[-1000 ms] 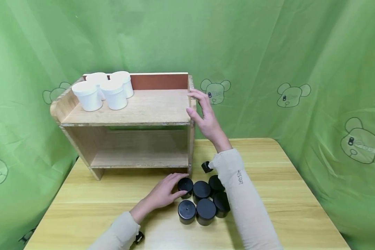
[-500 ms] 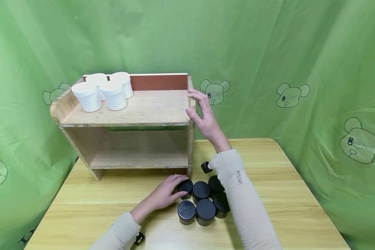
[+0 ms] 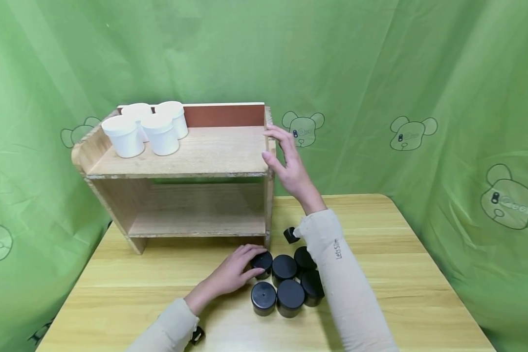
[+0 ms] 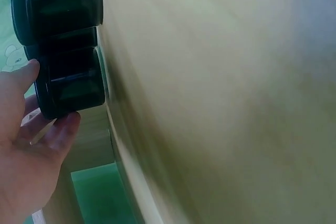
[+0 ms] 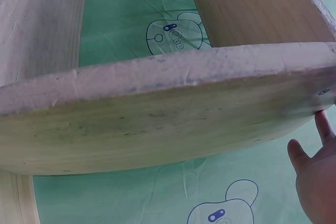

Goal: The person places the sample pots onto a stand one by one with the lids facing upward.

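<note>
My left hand (image 3: 231,271) holds a short round black jar (image 3: 264,260) on the table, thumb on the near side and fingers round the far side. In the left wrist view the same jar (image 4: 76,85) sits between thumb and fingertips. My right hand (image 3: 290,166) rests at the right side panel of a wooden shelf (image 3: 220,151), fingertips at its upper edge and thumb by the front. The right wrist view shows a fingertip touching the panel's outer face (image 5: 173,124), another finger standing apart from it.
Several other black jars (image 3: 290,296) stand close together right of the held one. Several white lidded tubs (image 3: 123,139) occupy the shelf's top left. The wooden table (image 3: 391,274) ends near a green curtain (image 3: 343,63) printed with bear heads.
</note>
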{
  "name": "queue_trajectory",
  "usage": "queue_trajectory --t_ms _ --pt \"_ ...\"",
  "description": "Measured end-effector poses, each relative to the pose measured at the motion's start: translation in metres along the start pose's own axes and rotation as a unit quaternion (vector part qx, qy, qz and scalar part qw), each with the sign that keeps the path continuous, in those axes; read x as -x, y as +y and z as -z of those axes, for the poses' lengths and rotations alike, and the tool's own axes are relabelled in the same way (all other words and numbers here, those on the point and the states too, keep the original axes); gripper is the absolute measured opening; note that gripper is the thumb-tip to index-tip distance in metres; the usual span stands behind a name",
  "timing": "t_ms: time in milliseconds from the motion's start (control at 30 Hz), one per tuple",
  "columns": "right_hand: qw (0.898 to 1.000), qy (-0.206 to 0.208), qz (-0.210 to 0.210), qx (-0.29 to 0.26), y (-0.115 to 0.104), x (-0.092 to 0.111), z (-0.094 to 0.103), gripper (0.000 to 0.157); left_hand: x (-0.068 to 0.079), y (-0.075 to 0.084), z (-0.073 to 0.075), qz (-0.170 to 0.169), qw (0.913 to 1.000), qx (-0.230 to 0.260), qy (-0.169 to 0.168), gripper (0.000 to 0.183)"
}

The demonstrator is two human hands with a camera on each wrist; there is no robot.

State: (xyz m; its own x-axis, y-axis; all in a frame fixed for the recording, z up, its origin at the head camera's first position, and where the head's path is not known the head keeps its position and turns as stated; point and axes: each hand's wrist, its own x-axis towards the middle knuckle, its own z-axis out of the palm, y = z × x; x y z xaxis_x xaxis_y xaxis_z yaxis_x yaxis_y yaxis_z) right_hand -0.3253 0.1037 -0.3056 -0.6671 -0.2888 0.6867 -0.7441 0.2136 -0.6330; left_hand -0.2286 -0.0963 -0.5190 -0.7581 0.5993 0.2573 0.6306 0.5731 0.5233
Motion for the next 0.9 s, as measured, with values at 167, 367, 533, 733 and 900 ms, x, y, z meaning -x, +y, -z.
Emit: queue_trajectory --t_ms 167,367,533,733,900 --pt "1.000 0.001 -0.005 -0.001 0.001 0.001 0.000 0.050 0.001 0.004 0.003 0.002 1.0000 0.002 -0.001 0.053" --pt "1.000 0.002 -0.005 -0.002 0.001 0.000 -0.001 0.051 0.002 0.009 0.011 0.006 1.0000 0.002 0.008 0.054" --pt "1.000 -0.001 -0.001 0.004 0.002 0.000 0.000 0.051 0.003 0.013 0.022 0.004 0.9999 -0.005 0.016 0.056" --pt "1.000 -0.001 0.004 0.003 0.001 0.000 0.001 0.051 0.002 0.020 0.041 -0.013 0.9992 -0.010 0.037 0.055" --pt "1.000 0.001 0.009 0.004 0.002 0.000 0.001 0.051 0.003 0.030 0.060 -0.030 0.9970 -0.024 0.067 0.054"
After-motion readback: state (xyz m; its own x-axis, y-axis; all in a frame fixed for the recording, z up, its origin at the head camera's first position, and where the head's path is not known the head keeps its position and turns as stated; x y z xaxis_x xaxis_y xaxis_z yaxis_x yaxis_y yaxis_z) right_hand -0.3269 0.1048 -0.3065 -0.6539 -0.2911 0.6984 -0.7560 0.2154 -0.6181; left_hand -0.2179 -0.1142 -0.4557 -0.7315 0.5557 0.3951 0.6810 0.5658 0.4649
